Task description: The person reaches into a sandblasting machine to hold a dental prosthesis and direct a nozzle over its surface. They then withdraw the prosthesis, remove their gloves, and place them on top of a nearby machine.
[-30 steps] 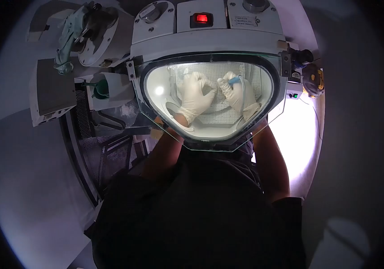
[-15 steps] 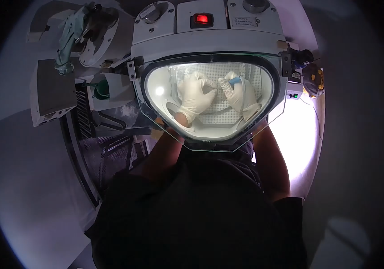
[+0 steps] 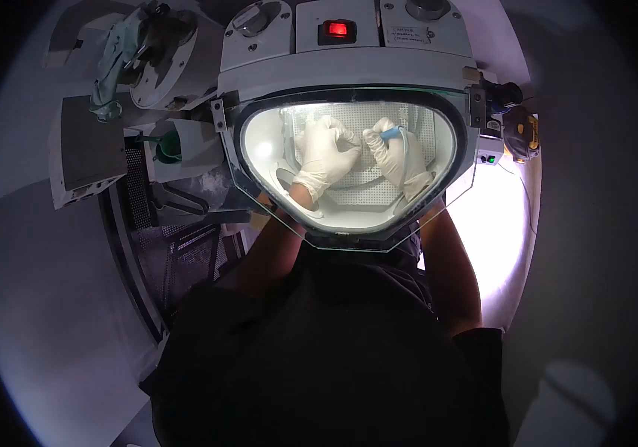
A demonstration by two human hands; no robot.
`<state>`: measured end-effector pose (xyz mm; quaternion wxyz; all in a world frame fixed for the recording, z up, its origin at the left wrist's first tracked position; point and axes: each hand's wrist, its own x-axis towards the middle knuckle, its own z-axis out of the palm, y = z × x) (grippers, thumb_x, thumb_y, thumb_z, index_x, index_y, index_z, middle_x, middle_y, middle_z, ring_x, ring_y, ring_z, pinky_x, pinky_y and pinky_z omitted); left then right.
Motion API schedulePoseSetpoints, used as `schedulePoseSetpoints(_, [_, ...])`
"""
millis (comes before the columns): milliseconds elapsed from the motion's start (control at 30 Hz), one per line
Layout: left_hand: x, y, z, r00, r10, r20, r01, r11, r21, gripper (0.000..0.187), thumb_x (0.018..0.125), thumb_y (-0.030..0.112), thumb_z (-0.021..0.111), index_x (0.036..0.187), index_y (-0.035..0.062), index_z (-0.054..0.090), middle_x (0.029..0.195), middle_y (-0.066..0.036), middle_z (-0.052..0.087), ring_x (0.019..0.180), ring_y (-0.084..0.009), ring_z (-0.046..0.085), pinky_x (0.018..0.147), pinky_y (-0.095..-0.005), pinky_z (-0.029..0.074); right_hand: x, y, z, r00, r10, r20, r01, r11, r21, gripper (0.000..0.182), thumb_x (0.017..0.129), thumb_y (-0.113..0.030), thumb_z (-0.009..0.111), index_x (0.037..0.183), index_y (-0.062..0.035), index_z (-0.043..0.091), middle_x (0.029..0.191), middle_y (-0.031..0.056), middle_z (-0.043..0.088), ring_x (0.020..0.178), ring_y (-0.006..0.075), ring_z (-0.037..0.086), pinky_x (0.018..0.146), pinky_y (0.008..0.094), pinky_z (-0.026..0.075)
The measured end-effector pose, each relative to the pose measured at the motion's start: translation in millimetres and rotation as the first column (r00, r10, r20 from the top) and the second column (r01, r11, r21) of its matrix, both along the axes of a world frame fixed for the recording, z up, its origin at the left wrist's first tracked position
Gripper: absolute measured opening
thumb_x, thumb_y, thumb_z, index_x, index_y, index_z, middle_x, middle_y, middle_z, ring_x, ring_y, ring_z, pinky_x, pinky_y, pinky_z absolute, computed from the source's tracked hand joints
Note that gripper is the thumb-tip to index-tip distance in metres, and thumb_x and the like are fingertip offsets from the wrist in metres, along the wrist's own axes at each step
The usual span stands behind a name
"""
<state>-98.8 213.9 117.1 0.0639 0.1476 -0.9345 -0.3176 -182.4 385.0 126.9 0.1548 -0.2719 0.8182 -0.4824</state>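
Note:
Both hands wear white gloves inside a lit blasting cabinet, seen through its glass window (image 3: 401,237). My left hand (image 3: 326,153) is closed, thumb and fingertips pinched together; whatever they grip is too small or hidden to make out. Facing it, my right hand (image 3: 390,158) curls round a blue blasting handpiece (image 3: 390,133). A pale hose (image 3: 407,153) runs from the handpiece down over the back of that hand. The handpiece's tip is covered by my fingers, which are a short gap from my left fingertips. Beneath both hands lies a white perforated grid (image 3: 364,197).
A red lit switch (image 3: 337,29) and knobs sit atop the cabinet. At left, a green scoop (image 3: 167,147) rests in a white container (image 3: 201,145), near a grey box (image 3: 89,149). A yellow-and-black tool (image 3: 520,132) stands at right.
My left hand has shifted very slightly, its fingers adjusting. My right hand keeps its hold on the blasting handpiece in almost the same place.

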Motion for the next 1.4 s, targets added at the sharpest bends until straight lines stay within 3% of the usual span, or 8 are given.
schedulePoseSetpoints(33, [-2, -1, 2, 0.994, 0.025, 0.108, -0.034, 0.996, 0.082, 0.011, 0.069, 0.025, 0.085, 0.077, 0.0219, 0.077, 0.103, -0.001, 0.063, 0.113, -0.0287, 0.056, 0.099, -0.0460, 0.041, 0, 0, 0, 1.000, 0.002, 0.009, -0.002, 1.000, 0.001, 0.039, 0.107, -0.042, 0.059, 0.097, -0.0048, 0.066, 0.074, 0.0167, 0.067, 0.068, 0.0360, 0.067, 0.064, 0.0455, 0.050])
schedulePoseSetpoints(67, [3, -2, -11, 0.996, -0.025, -0.080, 0.023, 1.000, -0.020, 0.010, 0.069, 0.025, 0.085, 0.076, 0.0222, 0.079, 0.102, -0.001, 0.064, 0.110, -0.0289, 0.058, 0.098, -0.0465, 0.042, -1, 0, 1, 1.000, 0.004, 0.019, -0.004, 1.000, 0.001, 0.039, 0.107, -0.042, 0.059, 0.097, -0.0049, 0.066, 0.074, 0.0166, 0.067, 0.068, 0.0360, 0.067, 0.064, 0.0455, 0.050])
schedulePoseSetpoints(233, [-1, -1, -3, 0.998, 0.047, 0.038, -0.051, 0.991, 0.126, 0.008, 0.068, 0.022, 0.085, 0.076, 0.0216, 0.082, 0.099, -0.003, 0.066, 0.107, -0.0284, 0.060, 0.096, -0.0439, 0.045, -1, -1, 1, 1.000, 0.003, -0.008, -0.004, 1.000, -0.029, 0.038, 0.107, -0.042, 0.060, 0.097, -0.0050, 0.066, 0.075, 0.0163, 0.068, 0.070, 0.0360, 0.068, 0.064, 0.0456, 0.050])
schedulePoseSetpoints(500, [0, 2, -1, 0.995, 0.022, -0.093, -0.017, 0.998, 0.058, 0.011, 0.066, 0.018, 0.086, 0.076, 0.0163, 0.082, 0.096, -0.007, 0.066, 0.101, -0.0306, 0.063, 0.091, -0.0437, 0.050, -2, 1, 1, 0.999, 0.031, 0.044, -0.031, 1.000, 0.006, 0.038, 0.107, -0.040, 0.061, 0.094, -0.0043, 0.064, 0.072, 0.0158, 0.065, 0.065, 0.0336, 0.065, 0.061, 0.0435, 0.049])
schedulePoseSetpoints(633, [-3, 3, 11, 0.997, 0.050, 0.054, -0.059, 0.981, 0.186, 0.010, 0.067, 0.018, 0.086, 0.076, 0.0170, 0.081, 0.097, -0.006, 0.066, 0.105, -0.0301, 0.060, 0.094, -0.0442, 0.048, -1, 0, -2, 0.999, 0.023, 0.025, -0.023, 1.000, -0.006, 0.038, 0.107, -0.040, 0.061, 0.095, -0.0042, 0.064, 0.070, 0.0155, 0.065, 0.064, 0.0320, 0.064, 0.061, 0.0430, 0.048])
schedulePoseSetpoints(867, [3, -1, -6, 1.000, 0.000, -0.021, 0.003, 0.995, 0.100, 0.013, 0.069, 0.019, 0.086, 0.080, 0.0168, 0.079, 0.104, -0.005, 0.063, 0.113, -0.0301, 0.057, 0.101, -0.0446, 0.042, 1, -1, 2, 0.999, -0.010, 0.042, 0.011, 1.000, -0.022, 0.037, 0.106, -0.039, 0.062, 0.097, -0.0037, 0.066, 0.072, 0.0159, 0.066, 0.065, 0.0309, 0.066, 0.062, 0.0425, 0.050])
schedulePoseSetpoints(900, [2, 2, -2, 0.988, -0.021, -0.151, 0.024, 1.000, 0.018, 0.011, 0.072, 0.015, 0.087, 0.079, 0.0132, 0.078, 0.093, -0.005, 0.067, 0.098, -0.0278, 0.061, 0.090, -0.0418, 0.049, 1, -1, 0, 1.000, -0.014, 0.025, 0.015, 1.000, -0.025, 0.037, 0.106, -0.039, 0.063, 0.097, -0.0037, 0.066, 0.072, 0.0159, 0.066, 0.065, 0.0311, 0.066, 0.061, 0.0426, 0.050])
schedulePoseSetpoints(1400, [0, 0, -1, 0.999, 0.031, -0.034, -0.027, 0.995, 0.098, 0.011, 0.067, 0.021, 0.086, 0.077, 0.0194, 0.082, 0.097, -0.003, 0.066, 0.100, -0.0283, 0.063, 0.091, -0.0435, 0.048, 0, 1, 7, 0.999, 0.014, 0.050, -0.015, 0.999, 0.034, 0.038, 0.106, -0.045, 0.060, 0.098, -0.0080, 0.068, 0.074, 0.0142, 0.068, 0.069, 0.0331, 0.069, 0.063, 0.0449, 0.050])
